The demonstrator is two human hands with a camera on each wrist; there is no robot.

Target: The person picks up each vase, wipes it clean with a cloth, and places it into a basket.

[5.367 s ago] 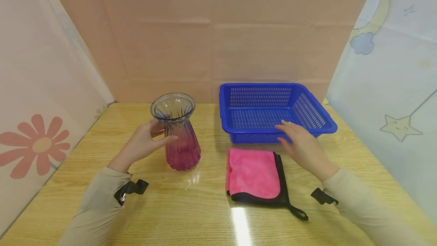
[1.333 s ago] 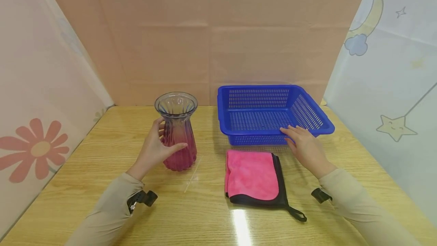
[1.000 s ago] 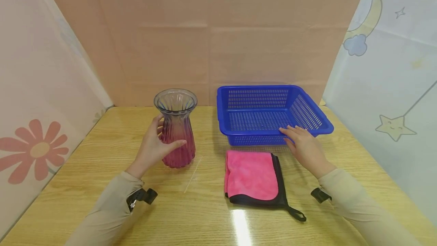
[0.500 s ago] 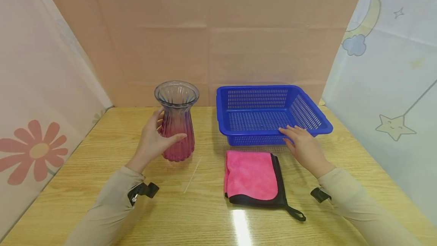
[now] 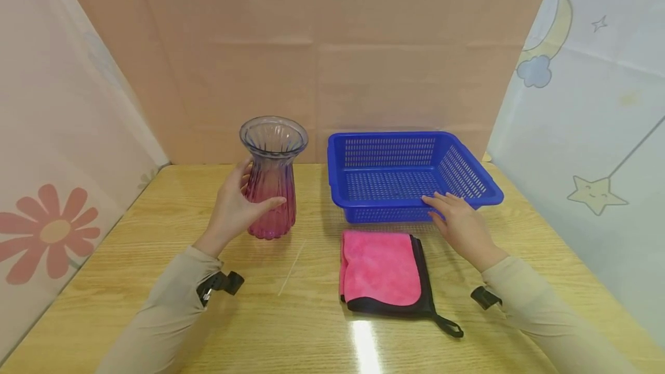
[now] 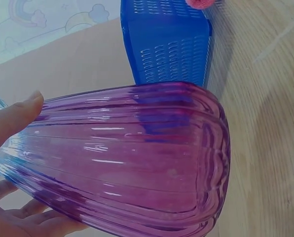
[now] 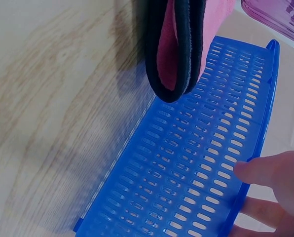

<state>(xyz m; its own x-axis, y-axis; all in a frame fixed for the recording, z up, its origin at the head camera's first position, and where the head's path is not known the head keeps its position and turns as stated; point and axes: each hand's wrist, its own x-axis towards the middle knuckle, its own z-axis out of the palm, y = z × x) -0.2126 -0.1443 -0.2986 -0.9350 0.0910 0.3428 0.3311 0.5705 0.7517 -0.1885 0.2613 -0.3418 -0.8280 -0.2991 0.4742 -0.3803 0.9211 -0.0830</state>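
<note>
My left hand (image 5: 234,209) grips a ribbed glass vase (image 5: 272,198), its fingers behind the body and its thumb across the front. The vase is blue-grey at its flared mouth and purple-pink below. It stands upright in the head view, its base (image 6: 213,158) seeming a little off the table. My right hand (image 5: 462,227) holds the front rim of a blue plastic basket (image 5: 381,203), thumb on the outer wall and fingers over the rim. The basket has slotted walls and rests on the table. The left fingers are partly hidden by the vase.
A folded pink cloth (image 5: 383,267) with black edging and a hanging loop lies in front of the basket. A thin pale line (image 5: 292,267) runs on the wooden table (image 5: 280,333) near the vase. Hung cloth walls stand close at the back and both sides.
My left hand has raised the vase slightly from the table, shifting it a bit to the right lately. My right hand, earlier near the basket's rim, has settled on it. Cloth and basket stay put.
</note>
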